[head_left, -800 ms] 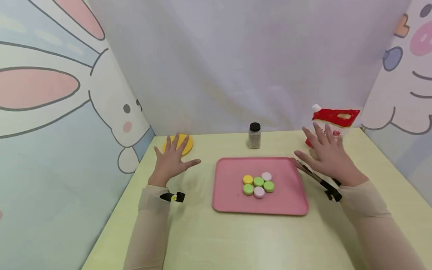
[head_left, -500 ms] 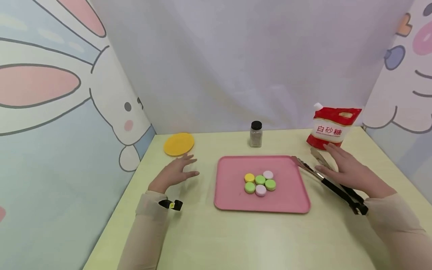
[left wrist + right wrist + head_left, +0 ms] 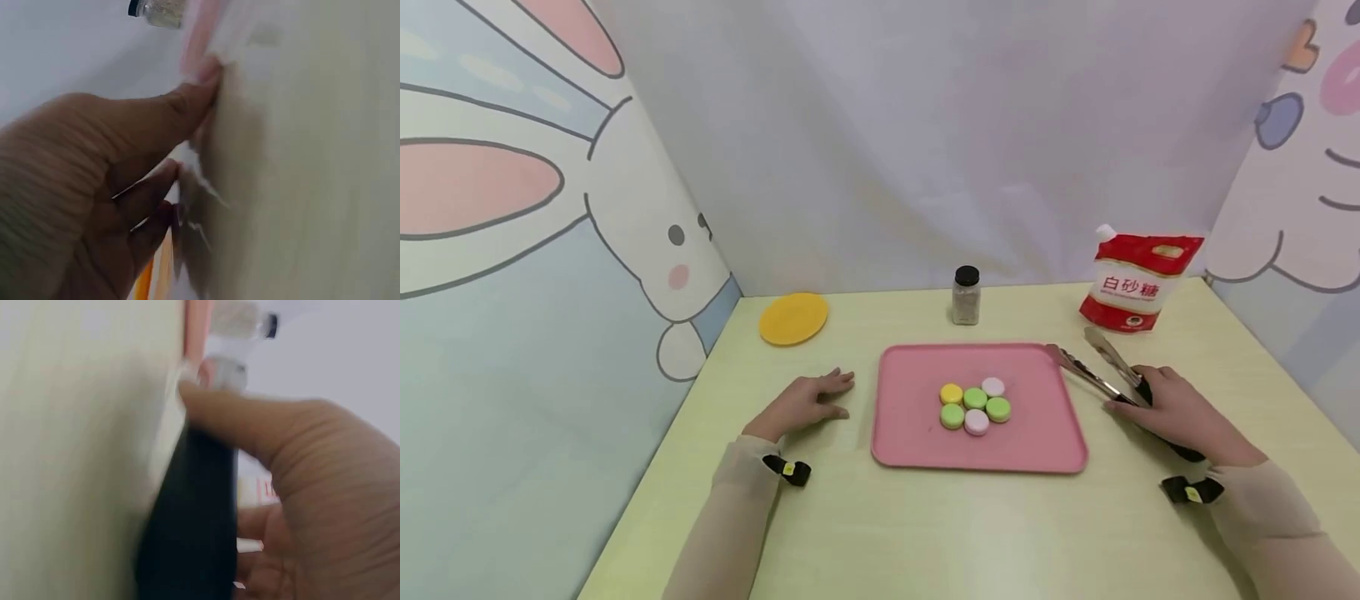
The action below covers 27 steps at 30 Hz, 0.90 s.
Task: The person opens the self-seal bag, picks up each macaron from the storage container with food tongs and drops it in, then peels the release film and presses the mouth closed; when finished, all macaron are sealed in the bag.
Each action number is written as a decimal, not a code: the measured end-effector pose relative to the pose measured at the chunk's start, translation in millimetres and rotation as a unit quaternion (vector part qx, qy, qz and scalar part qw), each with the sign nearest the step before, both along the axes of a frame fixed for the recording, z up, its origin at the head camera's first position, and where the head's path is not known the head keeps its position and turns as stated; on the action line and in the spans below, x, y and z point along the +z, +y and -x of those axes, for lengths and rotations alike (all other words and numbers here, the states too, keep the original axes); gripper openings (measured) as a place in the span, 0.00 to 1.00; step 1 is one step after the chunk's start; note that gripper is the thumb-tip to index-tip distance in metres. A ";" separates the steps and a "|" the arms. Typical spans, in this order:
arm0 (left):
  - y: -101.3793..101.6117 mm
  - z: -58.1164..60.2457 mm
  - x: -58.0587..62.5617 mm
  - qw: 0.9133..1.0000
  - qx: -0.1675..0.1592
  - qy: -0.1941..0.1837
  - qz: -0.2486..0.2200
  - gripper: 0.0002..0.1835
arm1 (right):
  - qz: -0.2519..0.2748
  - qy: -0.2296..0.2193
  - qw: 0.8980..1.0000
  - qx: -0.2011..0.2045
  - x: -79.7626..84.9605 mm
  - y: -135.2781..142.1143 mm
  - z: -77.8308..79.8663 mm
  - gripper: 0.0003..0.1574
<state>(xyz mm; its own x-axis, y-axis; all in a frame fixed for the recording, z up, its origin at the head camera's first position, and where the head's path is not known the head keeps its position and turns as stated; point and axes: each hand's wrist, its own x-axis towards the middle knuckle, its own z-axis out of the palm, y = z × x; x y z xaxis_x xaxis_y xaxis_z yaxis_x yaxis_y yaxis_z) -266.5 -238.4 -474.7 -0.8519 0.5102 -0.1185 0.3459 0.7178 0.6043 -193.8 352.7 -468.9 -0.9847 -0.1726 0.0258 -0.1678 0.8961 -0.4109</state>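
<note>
In the head view my right hand (image 3: 1187, 417) grips a pair of metal tongs (image 3: 1103, 386) by the black handles, thumb on the near side and fingers over the far side. The right wrist view has the thumb against a black handle (image 3: 190, 531), blurred. The tongs' jaws stand spread, one tip on the corner of the pink tray (image 3: 910, 446). My left hand (image 3: 801, 406) holds nothing, low over the table left of the tray, its fingers loosely bent. Several macarons, green (image 3: 952, 416), yellow (image 3: 951, 394) and pale pink (image 3: 977, 422), lie clustered on the tray.
A yellow plate (image 3: 793, 318) lies at the back left of the table (image 3: 970, 533). Behind the tray stands a small black-capped jar (image 3: 966, 297). A red and white sugar bag (image 3: 1138, 283) stands at the back right. Cloth walls (image 3: 910, 150) border the table.
Both hands have come down from a raised, spread pose. The right hand has lowered onto the tongs and taken hold of their handles. My left hand has settled beside the tray.
</note>
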 end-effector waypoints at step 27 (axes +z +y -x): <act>4.4 8.7 -34.1 0.968 0.094 0.197 -0.126 0.10 | 0.027 0.079 0.996 0.011 -18.0 -9.1 0.3 0.38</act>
